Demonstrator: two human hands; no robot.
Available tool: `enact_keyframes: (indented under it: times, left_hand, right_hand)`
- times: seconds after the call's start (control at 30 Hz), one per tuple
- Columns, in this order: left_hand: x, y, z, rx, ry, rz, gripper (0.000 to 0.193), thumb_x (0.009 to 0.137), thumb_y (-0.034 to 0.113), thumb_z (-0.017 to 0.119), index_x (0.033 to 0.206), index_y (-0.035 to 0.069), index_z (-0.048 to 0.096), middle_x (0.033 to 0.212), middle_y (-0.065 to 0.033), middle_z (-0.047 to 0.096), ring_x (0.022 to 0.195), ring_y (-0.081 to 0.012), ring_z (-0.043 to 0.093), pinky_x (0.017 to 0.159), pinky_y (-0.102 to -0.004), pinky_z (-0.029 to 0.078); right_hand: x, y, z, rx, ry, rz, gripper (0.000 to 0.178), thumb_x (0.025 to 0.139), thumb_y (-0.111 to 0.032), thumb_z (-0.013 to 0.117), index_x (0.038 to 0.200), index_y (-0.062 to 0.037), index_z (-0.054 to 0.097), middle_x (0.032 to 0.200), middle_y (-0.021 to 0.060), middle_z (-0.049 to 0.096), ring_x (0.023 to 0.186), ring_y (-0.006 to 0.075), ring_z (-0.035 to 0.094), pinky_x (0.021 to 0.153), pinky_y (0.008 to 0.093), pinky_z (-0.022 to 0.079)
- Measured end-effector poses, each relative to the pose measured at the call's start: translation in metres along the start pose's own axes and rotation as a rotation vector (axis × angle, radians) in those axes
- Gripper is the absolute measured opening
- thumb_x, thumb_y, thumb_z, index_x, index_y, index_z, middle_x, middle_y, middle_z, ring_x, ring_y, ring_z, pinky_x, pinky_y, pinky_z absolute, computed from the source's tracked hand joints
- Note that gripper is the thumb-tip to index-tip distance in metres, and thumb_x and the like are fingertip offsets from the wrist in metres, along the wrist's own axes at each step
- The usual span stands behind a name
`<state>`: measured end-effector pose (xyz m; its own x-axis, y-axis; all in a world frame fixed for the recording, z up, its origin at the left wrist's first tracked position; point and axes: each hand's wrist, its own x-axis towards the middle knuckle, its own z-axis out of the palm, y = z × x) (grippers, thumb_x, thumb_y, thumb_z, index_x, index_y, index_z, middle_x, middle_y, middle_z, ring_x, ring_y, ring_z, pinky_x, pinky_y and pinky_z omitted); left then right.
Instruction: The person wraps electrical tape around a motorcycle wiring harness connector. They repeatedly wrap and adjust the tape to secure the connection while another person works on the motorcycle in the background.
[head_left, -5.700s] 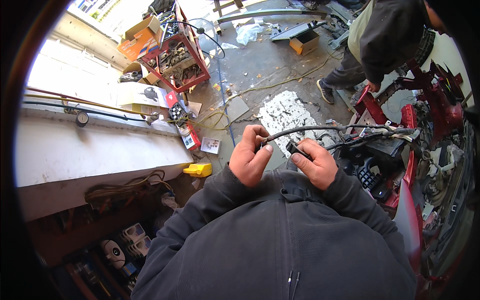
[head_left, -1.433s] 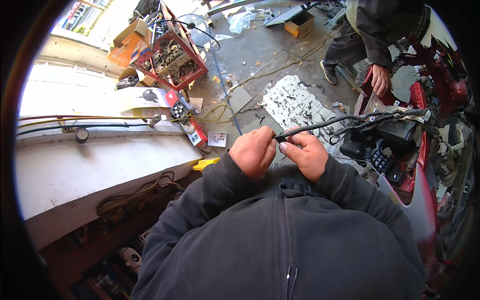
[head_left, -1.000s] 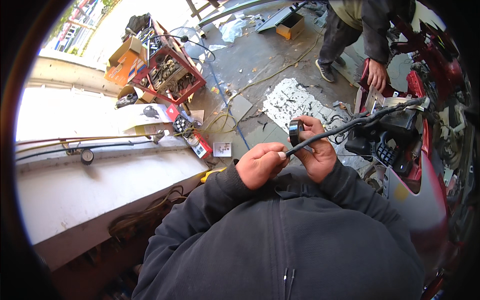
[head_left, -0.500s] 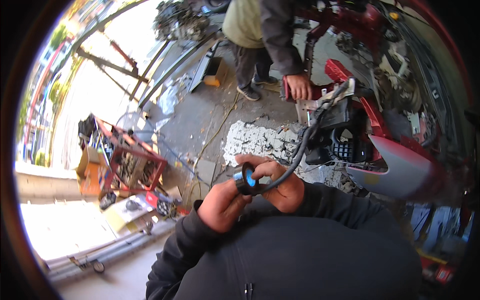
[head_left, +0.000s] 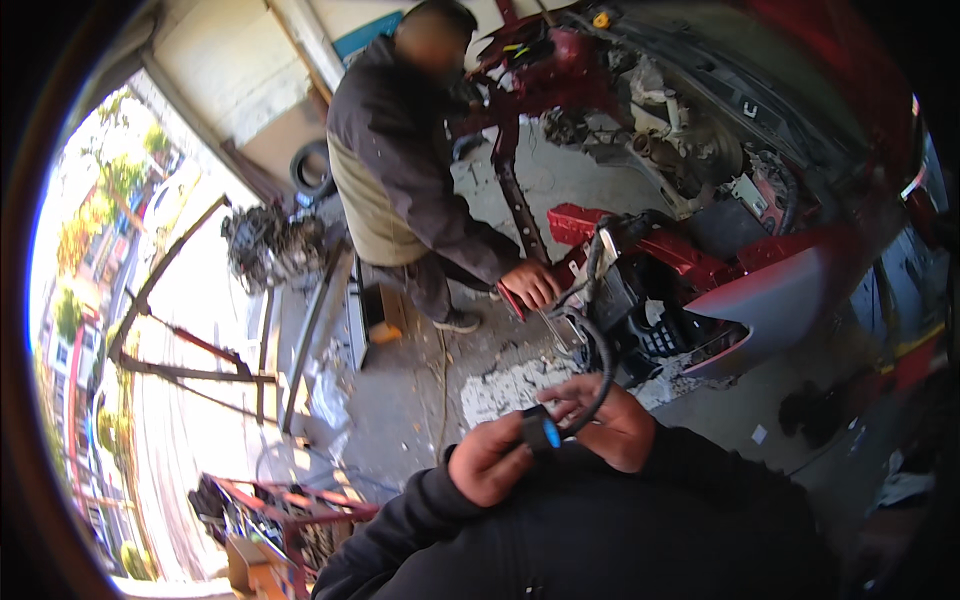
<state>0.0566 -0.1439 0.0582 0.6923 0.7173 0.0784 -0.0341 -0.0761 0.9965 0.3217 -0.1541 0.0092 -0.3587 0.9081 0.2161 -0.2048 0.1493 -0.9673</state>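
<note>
In my left hand (head_left: pixel 488 462) is a roll of black tape (head_left: pixel 537 430) with a bright blue core, gripped between thumb and fingers in front of my chest. My right hand (head_left: pixel 618 432) is closed around the end of a thick black wrapped wiring harness (head_left: pixel 605 360), right beside the roll. Some right fingers are bent toward the tape. From there the harness loops up and away to the front of a dismantled red car (head_left: pixel 690 260). Whether a strip of tape runs between roll and harness cannot be made out.
Across from me a co-worker (head_left: pixel 400 160) in a dark jacket rests a hand on the red front frame. A grey-and-red fender (head_left: pixel 770 300) juts out at right. An engine (head_left: pixel 270 245), a tyre (head_left: pixel 313 172) and a red metal cart (head_left: pixel 300 510) stand to the left.
My view has swung up and to the right, bringing more of the co-worker and car into sight. The tape roll has turned in my left hand; both hands keep their holds.
</note>
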Motion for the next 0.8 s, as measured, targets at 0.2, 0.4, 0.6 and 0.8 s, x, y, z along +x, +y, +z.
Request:
enact_keyframes:
  times: [0.2,0.4,0.6,0.8]
  left_hand:
    - [0.043,-0.023,-0.046,0.452,-0.239,0.246,0.021,0.107,0.010,0.071,0.127,0.002,0.069,0.098,-0.0200,0.073,0.079,-0.0415,0.073,0.071,-0.0469,0.058]
    - [0.037,-0.045,-0.066,0.539,-0.543,0.442,0.030,0.102,0.007,0.071,0.130,0.000,0.069,0.105,-0.0243,0.076,0.089,-0.0474,0.076,0.079,-0.0522,0.063]
    - [-0.001,-0.076,-0.062,0.501,-0.652,0.430,0.021,0.102,0.011,0.071,0.120,0.001,0.070,0.100,-0.0245,0.076,0.088,-0.0479,0.075,0.076,-0.0547,0.060]
    - [-0.055,-0.091,-0.071,0.483,-0.629,0.243,0.018,0.103,0.016,0.070,0.110,0.001,0.066,0.096,-0.0291,0.075,0.092,-0.0528,0.073,0.079,-0.0590,0.058]
  right_hand:
    - [-0.041,-0.002,0.068,-0.036,0.802,-0.197,0.008,0.109,-0.007,0.065,0.115,-0.0015,0.065,0.103,0.0087,0.068,0.089,0.0136,0.063,0.084,0.0303,0.053]
    - [-0.050,0.002,0.182,-0.741,0.922,0.113,0.036,0.092,-0.012,0.085,0.117,0.0012,0.062,0.107,0.0136,0.063,0.090,0.0245,0.065,0.081,0.0363,0.053]
    - [-0.066,0.028,0.251,-0.640,1.177,0.243,0.022,0.096,-0.009,0.079,0.110,0.0024,0.068,0.103,0.0129,0.065,0.090,0.0251,0.065,0.082,0.0388,0.052]
    - [-0.086,0.044,0.295,-0.442,1.029,0.439,0.023,0.100,-0.018,0.081,0.107,0.0000,0.068,0.093,0.0116,0.069,0.084,0.0209,0.066,0.078,0.0372,0.053]
